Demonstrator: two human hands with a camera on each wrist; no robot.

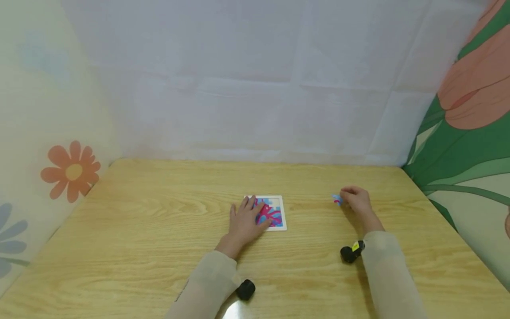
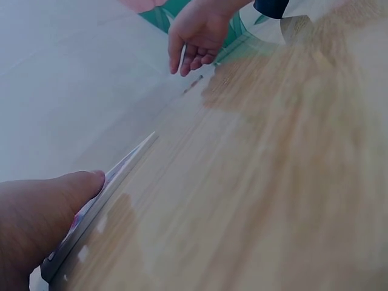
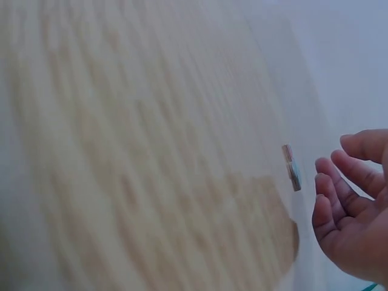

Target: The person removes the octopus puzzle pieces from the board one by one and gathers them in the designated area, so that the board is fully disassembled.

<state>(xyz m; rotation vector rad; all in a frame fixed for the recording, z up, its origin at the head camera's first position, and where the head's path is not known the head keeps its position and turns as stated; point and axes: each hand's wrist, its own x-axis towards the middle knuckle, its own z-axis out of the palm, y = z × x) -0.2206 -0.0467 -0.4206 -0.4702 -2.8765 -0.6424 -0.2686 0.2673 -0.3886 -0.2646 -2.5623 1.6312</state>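
Observation:
A small jigsaw puzzle in a white frame (image 1: 284, 220) lies on the table, its picture pink, blue and purple. A pale gap shows at the upper right of the picture. My left hand (image 1: 244, 223) rests over the puzzle's left side with fingers spread; in the left wrist view its thumb (image 2: 82, 185) lies at the frame's edge. To the right, blue and pink jigsaw pieces (image 1: 336, 200) lie on the wood. Just beside them is my right hand (image 1: 357, 201), its fingers loosely bent; the right wrist view shows space between these fingers and the pieces (image 3: 291, 168).
The wooden table (image 1: 159, 248) reaches back to a white cloth backdrop (image 1: 247, 88). Flower-patterned walls stand at both sides. Black wrist cameras sit at the left wrist (image 1: 245, 289) and the right wrist (image 1: 352, 252).

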